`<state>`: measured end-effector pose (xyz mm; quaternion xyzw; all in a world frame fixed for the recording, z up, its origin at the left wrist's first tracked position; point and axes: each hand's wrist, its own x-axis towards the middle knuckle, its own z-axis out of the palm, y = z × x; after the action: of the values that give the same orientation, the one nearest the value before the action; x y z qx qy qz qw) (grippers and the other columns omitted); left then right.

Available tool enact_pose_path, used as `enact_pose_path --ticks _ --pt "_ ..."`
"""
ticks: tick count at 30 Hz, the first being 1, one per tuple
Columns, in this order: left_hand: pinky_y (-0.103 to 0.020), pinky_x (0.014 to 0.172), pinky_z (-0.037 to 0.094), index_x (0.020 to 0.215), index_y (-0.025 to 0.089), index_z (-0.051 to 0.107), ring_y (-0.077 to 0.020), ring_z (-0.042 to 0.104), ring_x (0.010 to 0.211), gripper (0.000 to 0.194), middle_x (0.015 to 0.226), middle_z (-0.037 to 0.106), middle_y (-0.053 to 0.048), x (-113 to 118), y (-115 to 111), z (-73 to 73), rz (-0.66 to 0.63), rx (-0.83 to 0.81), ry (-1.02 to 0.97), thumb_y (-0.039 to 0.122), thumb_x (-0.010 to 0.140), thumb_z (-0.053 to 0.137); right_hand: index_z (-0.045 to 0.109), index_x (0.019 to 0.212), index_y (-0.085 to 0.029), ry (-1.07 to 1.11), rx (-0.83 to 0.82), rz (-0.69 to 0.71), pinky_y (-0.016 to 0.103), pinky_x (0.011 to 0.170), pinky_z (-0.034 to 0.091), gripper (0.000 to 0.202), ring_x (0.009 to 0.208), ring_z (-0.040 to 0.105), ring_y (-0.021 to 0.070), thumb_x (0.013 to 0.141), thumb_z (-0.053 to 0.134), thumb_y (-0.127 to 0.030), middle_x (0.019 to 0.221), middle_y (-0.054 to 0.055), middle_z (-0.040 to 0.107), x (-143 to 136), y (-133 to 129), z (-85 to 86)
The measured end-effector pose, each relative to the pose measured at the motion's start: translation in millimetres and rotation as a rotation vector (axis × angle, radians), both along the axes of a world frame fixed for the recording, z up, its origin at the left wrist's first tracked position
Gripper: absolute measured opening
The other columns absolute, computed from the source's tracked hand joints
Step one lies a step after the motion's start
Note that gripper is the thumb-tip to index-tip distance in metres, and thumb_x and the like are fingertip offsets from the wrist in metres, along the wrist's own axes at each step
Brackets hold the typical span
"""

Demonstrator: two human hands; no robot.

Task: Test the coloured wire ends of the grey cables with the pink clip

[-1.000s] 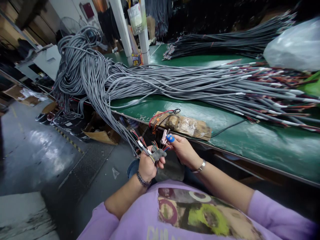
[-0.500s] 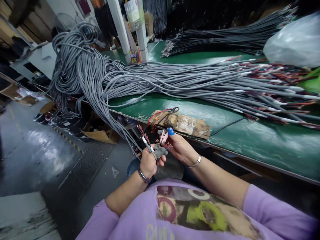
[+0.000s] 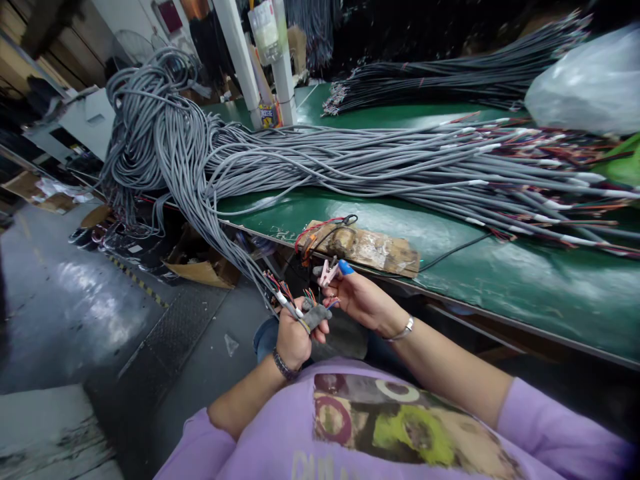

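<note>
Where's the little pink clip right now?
In the head view, just below the middle: the pink clip is at the right hand, beside the wooden board.

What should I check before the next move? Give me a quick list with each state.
1. Left hand gripping the cables: ok.
2. Right hand holding the pink clip: ok.
3. Blue cover on the right thumb: ok.
4. Coloured wires gathered together at the left hand: not ok, they splay apart.
5. Clip closed on a wire: cannot tell, too small.
</note>
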<state>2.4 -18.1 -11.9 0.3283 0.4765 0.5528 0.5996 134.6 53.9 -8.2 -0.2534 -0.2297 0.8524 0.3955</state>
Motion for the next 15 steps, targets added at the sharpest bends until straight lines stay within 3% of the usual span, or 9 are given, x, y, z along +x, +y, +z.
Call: enact_pose_path --ticks 3,8,15 --pt "-0.017 0.032 0.031 0.065 0.014 0.059 -0.0060 0.046 0.032 0.030 0.049 0.059 0.001 2 0 3.7 0.061 0.037 0.001 0.041 0.067 0.073 0.066 0.081 -0.018 -0.060 0.056 -0.044 0.023 0.056 0.047 0.027 0.059 0.052 0.0099 0.072 0.074 -0.042 0.071 0.000 0.062 -3 -1 -1.6" --pt "-0.017 0.033 0.031 0.065 0.014 0.058 -0.0060 0.045 0.033 0.032 0.048 0.058 0.001 5 4 7.9 0.089 0.039 -0.013 0.043 0.065 0.074 0.067 0.078 -0.017 -0.095 0.087 -0.127 0.026 0.059 0.047 0.038 0.061 0.054 0.0120 0.070 0.071 -0.054 0.076 0.004 0.066 -7 0 -8.5" --pt "-0.018 0.033 0.027 0.063 0.016 0.053 -0.0059 0.045 0.033 0.032 0.048 0.057 0.003 9 12 6.8 0.115 -0.001 -0.037 0.041 0.067 0.071 0.065 0.082 -0.019 -0.009 0.040 -0.068 0.029 0.058 0.045 0.040 0.059 0.053 0.0141 0.072 0.068 -0.058 0.066 0.001 0.062 -12 4 -8.5"
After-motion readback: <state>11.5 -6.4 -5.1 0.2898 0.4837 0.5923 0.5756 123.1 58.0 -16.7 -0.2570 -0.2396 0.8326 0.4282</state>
